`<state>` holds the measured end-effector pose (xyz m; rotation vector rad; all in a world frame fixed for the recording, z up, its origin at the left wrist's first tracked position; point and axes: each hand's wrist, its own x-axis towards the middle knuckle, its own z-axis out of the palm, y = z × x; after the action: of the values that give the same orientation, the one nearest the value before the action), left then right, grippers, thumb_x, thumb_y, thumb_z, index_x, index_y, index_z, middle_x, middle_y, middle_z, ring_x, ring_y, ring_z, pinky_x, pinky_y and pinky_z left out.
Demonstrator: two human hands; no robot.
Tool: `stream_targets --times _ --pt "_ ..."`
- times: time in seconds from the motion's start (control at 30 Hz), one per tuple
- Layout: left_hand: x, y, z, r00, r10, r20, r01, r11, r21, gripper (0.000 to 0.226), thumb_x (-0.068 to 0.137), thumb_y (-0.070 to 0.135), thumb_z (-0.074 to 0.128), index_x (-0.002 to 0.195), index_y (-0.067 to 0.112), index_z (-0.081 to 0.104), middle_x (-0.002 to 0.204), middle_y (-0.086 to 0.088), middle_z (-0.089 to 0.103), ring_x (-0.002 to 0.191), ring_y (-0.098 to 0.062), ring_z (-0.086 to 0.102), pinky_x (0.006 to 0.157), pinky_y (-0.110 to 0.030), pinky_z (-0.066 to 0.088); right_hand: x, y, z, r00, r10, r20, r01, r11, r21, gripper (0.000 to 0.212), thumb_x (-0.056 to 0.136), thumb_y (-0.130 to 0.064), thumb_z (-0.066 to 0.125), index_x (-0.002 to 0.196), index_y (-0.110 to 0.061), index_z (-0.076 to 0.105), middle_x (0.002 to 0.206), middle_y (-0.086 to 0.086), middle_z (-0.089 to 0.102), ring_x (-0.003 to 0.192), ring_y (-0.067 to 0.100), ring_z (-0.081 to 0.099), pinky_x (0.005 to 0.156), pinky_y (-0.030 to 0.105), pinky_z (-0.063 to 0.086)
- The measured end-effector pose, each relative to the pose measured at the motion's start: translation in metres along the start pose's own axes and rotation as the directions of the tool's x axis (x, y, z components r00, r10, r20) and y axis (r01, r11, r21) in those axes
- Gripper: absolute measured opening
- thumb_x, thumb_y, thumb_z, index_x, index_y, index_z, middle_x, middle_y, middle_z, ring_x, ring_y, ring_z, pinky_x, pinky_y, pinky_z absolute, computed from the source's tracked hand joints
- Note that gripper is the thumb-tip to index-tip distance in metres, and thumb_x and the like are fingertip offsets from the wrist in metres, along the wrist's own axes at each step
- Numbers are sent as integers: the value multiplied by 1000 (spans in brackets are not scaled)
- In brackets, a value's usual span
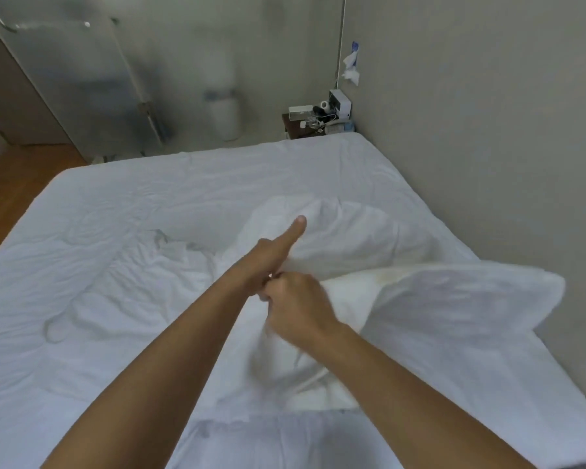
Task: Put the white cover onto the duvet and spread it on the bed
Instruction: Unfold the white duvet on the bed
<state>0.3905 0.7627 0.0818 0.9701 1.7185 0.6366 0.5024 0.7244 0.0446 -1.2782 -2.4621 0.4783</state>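
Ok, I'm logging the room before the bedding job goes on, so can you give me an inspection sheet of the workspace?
Surface: bed under a wrinkled white sheet, set against the wall on the right.
Job's things: white cover bunched mid-bed; duvet corner lifted on the right, a yellowish stain on it.
Clutter: small items on the nightstand beyond the bed.
Grippers: left hand grips fabric, one digit extended; right hand grips fabric beside it.
Cables: a thin cord runs up the wall; tangled leads on the nightstand.
Surroundings: glass door, white bin, wooden floor.
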Motion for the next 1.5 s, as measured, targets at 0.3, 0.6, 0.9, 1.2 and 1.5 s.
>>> stream_targets --times 0.3,0.6,0.9,1.2,1.5 --pt "103 -213 144 984 -114 -138 154 929 336 40 100 33 54 111 -4 65 109 -19 68 105 -37 65 82 -38 52 -186 181 137 830 494 260 -558 727 400 33 103 -26 50 135 -24 61 111 -11 61 100 10 62 99 42 52" --pt "111 -187 194 972 -41 -229 129 915 382 39 97 40 55 109 4 60 102 -13 67 97 -35 62 78 -38 47 -252 340 105 179 685 706 -489 -561 668 115 55 -93 68 150 -36 37 146 -2 44 132 34 48 98 59 53" --pt "58 -90 180 989 65 -134 -5 913 407 24 91 40 63 96 18 67 86 1 70 79 -17 64 63 -30 44 -108 353 29 413 831 373 -522 -120 844 30 89 -11 74 118 -7 66 114 11 72 108 32 68 95 43 56" --pt "39 -54 167 943 -92 320 -253 428 868 54 98 52 49 137 15 49 132 -10 60 120 -28 57 89 -35 44 -71 331 -88 795 569 -208 -375 732 569 7 84 -25 63 82 -26 56 79 -3 61 73 10 60 65 26 47" --pt "133 -61 205 850 -233 473 -350 420 837 35 95 34 51 101 8 72 95 -10 76 68 -22 71 59 -30 58 -149 323 -9 805 356 -475 -421 906 -34 69 62 -48 87 96 -8 42 97 12 47 98 37 49 81 48 44"
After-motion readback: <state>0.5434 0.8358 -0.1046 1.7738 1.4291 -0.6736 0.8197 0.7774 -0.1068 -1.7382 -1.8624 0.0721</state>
